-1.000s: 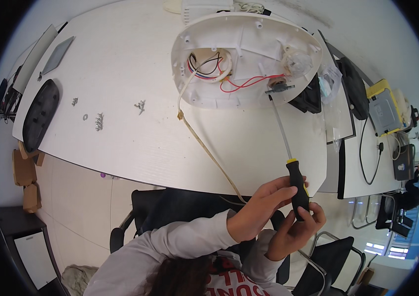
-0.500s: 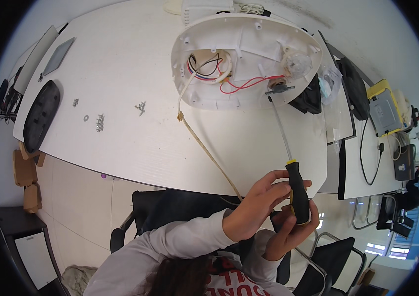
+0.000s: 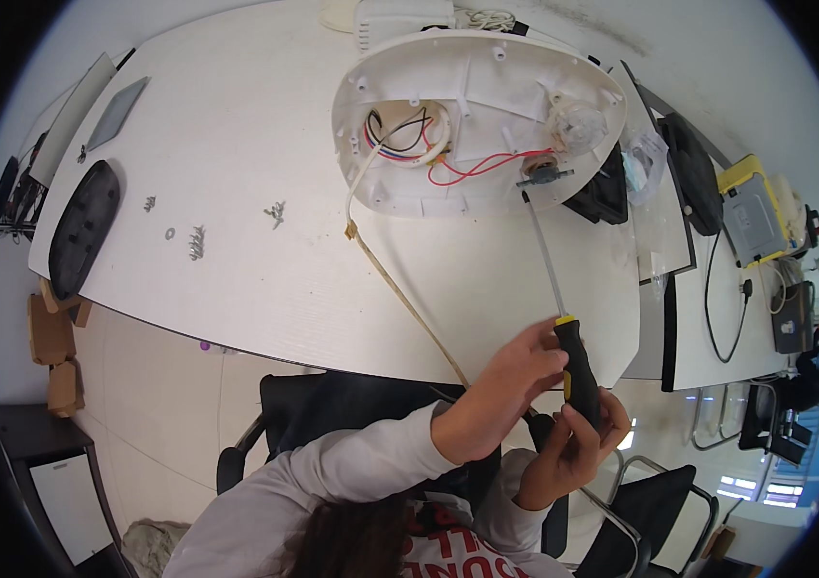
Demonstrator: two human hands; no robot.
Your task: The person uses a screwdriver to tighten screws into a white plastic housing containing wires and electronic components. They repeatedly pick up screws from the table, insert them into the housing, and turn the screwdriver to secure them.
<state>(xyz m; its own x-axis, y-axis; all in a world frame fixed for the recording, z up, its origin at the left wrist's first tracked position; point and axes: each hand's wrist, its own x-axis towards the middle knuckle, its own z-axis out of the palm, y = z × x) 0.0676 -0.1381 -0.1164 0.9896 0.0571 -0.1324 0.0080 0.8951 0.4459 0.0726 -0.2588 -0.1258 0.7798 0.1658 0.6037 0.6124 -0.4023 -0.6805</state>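
1. Right hand (image 3: 575, 453): fingers gripping the handle's butt, on the shell's near side.
2. Left hand (image 3: 501, 393): grasping the same handle, closer to the shell.
3. Screwdriver (image 3: 579, 371): reaches from both hands to the shell's near edge, right of its middle; tip beside the clip (image 3: 543, 177), contact unclear.
4. Cable (image 3: 385, 275): runs out of the shell toward the person.
5. Screws (image 3: 197, 243): left of the shell.
6. Shell (image 3: 487, 120): hollow side up, red wires (image 3: 487, 168) inside.

A black chair (image 3: 648, 511) and dark cabinet (image 3: 53, 462) stand on pale tiles (image 3: 164, 400).
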